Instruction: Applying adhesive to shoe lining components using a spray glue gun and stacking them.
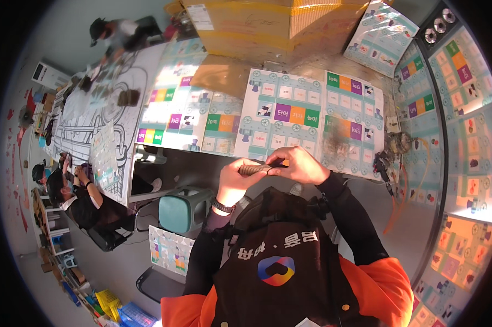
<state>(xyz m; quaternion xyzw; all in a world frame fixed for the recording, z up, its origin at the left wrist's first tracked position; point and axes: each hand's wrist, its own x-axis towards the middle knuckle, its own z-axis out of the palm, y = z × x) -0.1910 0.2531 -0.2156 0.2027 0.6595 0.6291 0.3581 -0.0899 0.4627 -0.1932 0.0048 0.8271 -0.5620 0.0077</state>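
Note:
In front of my chest, over the near edge of the table, my left hand [233, 179] is closed around a small brown ribbed piece [252, 170], rounded like a short roll. Its exact kind does not show. My right hand [299, 165] meets its other end, with thumb and fingers pinched together. A thin dark bit shows between the right fingers, too small to name. Just beyond both hands lies a printed sheet [281, 133] with coloured blocks and train pictures.
A large cardboard box [246, 32] stands at the table's back. To the right are a dark tool [382, 168] with an orange cord and a wall of printed sheets [420, 125]. A teal stool [178, 211] stands at my left. Several people work at another table [101, 120].

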